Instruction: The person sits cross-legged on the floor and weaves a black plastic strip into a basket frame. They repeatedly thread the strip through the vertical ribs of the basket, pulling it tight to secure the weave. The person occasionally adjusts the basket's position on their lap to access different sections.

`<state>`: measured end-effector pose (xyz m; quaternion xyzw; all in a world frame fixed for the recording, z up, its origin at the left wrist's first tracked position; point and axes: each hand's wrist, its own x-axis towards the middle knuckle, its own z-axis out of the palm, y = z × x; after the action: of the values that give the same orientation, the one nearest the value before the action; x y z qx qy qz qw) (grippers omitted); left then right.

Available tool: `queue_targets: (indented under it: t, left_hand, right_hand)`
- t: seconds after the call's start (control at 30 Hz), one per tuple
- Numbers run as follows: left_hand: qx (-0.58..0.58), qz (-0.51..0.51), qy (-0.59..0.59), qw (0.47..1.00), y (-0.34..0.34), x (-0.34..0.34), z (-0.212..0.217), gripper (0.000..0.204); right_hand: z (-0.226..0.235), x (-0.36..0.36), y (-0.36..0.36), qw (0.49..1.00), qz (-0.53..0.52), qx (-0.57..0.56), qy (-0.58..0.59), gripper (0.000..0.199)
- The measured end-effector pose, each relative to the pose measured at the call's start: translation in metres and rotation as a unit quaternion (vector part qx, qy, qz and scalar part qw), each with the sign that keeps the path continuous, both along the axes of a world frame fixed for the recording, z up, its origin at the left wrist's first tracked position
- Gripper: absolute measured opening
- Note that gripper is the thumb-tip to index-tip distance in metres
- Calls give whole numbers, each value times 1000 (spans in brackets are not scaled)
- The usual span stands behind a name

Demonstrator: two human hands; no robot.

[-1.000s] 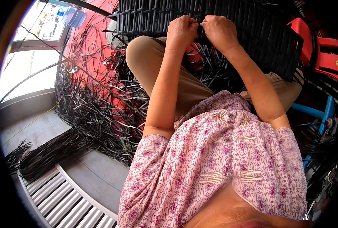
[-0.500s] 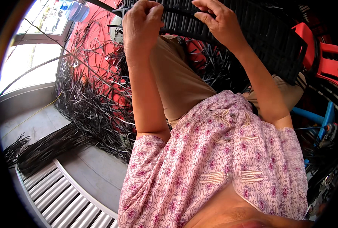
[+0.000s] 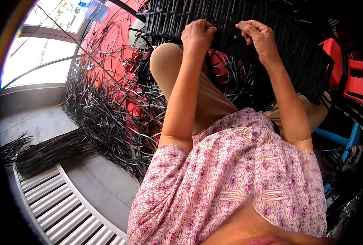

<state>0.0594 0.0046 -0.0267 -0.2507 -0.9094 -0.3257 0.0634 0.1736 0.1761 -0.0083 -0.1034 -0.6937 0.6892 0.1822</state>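
Note:
A black woven panel [image 3: 171, 19] of flat strips lies across the top of the view, over my knees. My left hand [image 3: 198, 37] is closed in front of its near part, thumb against the fingers. To its right, my right hand [image 3: 261, 40] has thumb and curled fingers pinched together over the same panel. The two hands are a short gap apart. Whatever they hold is dark against the black weave, and I cannot make it out.
Loose black strips [image 3: 112, 118] heap on the red floor at left, and a tied bundle [image 3: 53, 151] lies by a slatted metal rack [image 3: 63, 204]. A clear blue jug [image 3: 96, 10] stands top left. Right are a red plastic chair [image 3: 359, 79] and a blue frame [image 3: 350, 141].
The left hand has moved right and down, closer to the right hand. The right hand has also shifted slightly right and down. More of the panel shows at the top.

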Motion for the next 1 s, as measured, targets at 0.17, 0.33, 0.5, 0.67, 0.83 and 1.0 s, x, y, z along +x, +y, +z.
queue_targets:
  t: [0.17,0.33,0.5,0.67,0.83,1.0]
  left_hand:
    - [-92,38,12,995,18,10,4,29]
    - [-31,-6,9,999,11,-2,-9,28]
    - [74,-37,-131,988,4,0,0,22]
    - [60,-31,-119,991,5,-1,-3,23]
    - [54,-36,-126,990,4,-4,-8,24]
    - [66,-34,-96,993,3,-11,-23,26]
  right_hand:
    - [-5,-3,-4,998,-19,38,-37,22]
    - [-2,-7,-15,986,-53,150,-55,21]
    - [-6,-13,-18,965,-43,244,-81,24]
    - [-11,-21,-19,946,-52,306,-91,25]
    - [-18,-35,-26,907,-88,400,-98,28]
    - [-18,-42,-25,891,-88,426,-134,27]
